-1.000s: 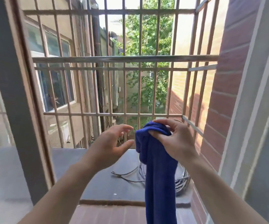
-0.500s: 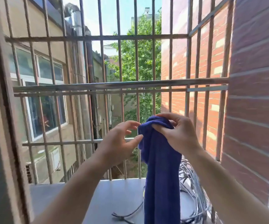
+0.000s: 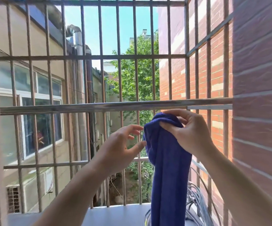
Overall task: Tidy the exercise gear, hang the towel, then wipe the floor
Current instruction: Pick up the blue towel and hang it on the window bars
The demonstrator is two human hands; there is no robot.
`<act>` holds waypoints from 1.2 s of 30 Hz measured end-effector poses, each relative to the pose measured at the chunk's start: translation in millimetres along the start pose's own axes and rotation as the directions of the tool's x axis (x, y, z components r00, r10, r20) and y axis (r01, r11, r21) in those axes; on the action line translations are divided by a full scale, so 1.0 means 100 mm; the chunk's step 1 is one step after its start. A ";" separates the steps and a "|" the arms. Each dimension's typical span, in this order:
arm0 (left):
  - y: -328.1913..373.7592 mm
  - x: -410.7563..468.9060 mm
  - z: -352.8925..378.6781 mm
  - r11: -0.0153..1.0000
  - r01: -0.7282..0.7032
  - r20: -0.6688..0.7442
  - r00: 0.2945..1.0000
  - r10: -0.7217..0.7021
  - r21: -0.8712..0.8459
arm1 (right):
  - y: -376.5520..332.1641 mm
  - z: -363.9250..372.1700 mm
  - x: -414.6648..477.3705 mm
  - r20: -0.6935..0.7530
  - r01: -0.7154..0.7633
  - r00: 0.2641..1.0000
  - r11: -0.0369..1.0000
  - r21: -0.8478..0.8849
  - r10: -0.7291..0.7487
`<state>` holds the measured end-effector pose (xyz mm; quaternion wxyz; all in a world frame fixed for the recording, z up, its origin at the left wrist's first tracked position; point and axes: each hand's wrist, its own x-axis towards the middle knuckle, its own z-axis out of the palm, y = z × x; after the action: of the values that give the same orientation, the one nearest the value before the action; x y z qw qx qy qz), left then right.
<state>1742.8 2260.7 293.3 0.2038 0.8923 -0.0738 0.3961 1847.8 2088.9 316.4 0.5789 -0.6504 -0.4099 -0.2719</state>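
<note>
A blue towel (image 3: 168,168) hangs in a long bunch from my right hand (image 3: 187,132), which pinches its top fold just under the horizontal metal rail (image 3: 83,107) of the window cage. My left hand (image 3: 120,147) hovers beside the towel's left edge with its fingers spread and relaxed; the thumb tip is at the cloth, and I cannot tell whether it touches. The towel's lower end runs out of the frame.
Rusty vertical bars (image 3: 119,79) close the cage in front and on the right. A grey ledge (image 3: 115,214) lies below, with a coil of wires (image 3: 197,203) at its right end. A brick wall (image 3: 259,111) stands close on the right.
Both hands have risen with the towel toward the horizontal rail, and the view has tilted upward. My left hand has come closer to the towel's edge.
</note>
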 end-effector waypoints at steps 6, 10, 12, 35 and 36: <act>0.07 0.21 -0.08 1.000 -0.004 -0.047 0.999 0.005 0.028 | -0.04 -0.01 0.19 0.016 0.019 1.000 0.999 0.050 -0.020; 0.11 0.37 -0.07 1.000 0.010 -0.086 0.996 -0.008 0.027 | -0.06 -0.02 0.31 0.007 0.045 0.999 0.996 0.071 -0.046; 0.15 0.43 -0.07 0.999 0.015 -0.094 0.996 -0.011 0.035 | -0.07 -0.03 0.39 0.013 0.041 0.999 0.995 0.093 -0.042; -0.03 1.30 -0.09 0.997 0.042 -0.166 0.985 -0.053 -0.072 | 0.02 0.24 1.49 -0.022 0.102 0.995 0.994 0.025 -0.102; -0.04 1.33 -0.07 0.995 0.047 -0.157 0.986 -0.061 -0.089 | 0.02 0.23 1.55 -0.034 0.105 0.994 0.994 0.024 -0.104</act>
<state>1828.8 2270.8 394.5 0.2577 0.8499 -0.0498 0.4569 1926.6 2145.5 439.2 0.5790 -0.6159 -0.4374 -0.3070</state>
